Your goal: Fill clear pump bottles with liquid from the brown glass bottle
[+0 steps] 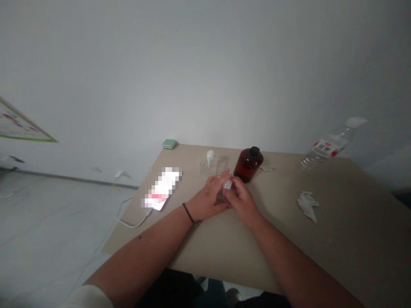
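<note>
Okay, left hand [212, 194] and right hand [242, 201] both wrapped around small clear container with whitish cap [227, 188], mid beige tabletop [224, 252]. Just beyond: clear squarish bottle with white top [210, 159], dark amber bottle with black cap [248, 164]. Left side: bright-screened phone [163, 188], white cable [133, 226], pale green rounded box [169, 144] at far corner. Right side: crumpled white tissue [308, 205], clear ridged plastic bottle [332, 144].

From my remote seat I see a beige table [221, 252]; at its far left corner sits a small green case [169, 144]; nearer lies a phone [163, 186] with a white cable [136, 225]; towards the back I make out a clear container [212, 164] with a white top, a black-capped amber bottle [248, 165] and a white-capped plastic bottle [330, 146]; crumpled tissue [308, 206] lies at right.
</note>
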